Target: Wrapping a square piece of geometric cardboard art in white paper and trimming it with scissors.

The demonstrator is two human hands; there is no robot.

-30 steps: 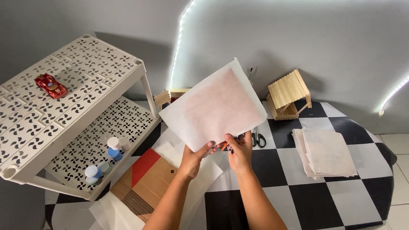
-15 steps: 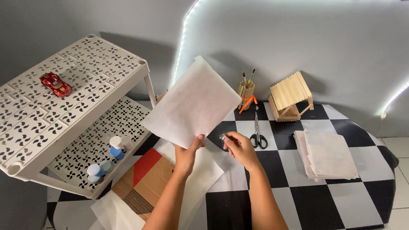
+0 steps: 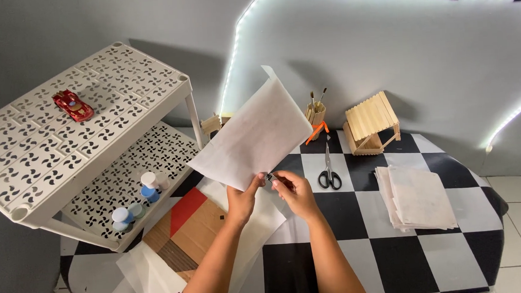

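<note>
My left hand (image 3: 241, 200) pinches the lower corner of a thin white paper sheet (image 3: 253, 137) and holds it up, tilted, above the checkered table (image 3: 360, 236). My right hand (image 3: 294, 191) is close beside it at the sheet's lower edge, its fingers closed on a small dark object (image 3: 270, 177) that I cannot identify. More white sheets (image 3: 259, 230) lie flat on the table below both hands.
A white perforated two-tier shelf (image 3: 76, 144) stands at left, with a red toy car (image 3: 73, 105) on top and small paint bottles (image 3: 135, 200) below. Cardboard (image 3: 185, 231), scissors (image 3: 328, 172), a brush holder (image 3: 316, 112), a stick house (image 3: 371, 123) and a paper stack (image 3: 416, 196) sit around.
The sheet has swung left and up, uncovering the scissors and brush holder. My right hand has let go of its edge and now pinches a small dark object.
</note>
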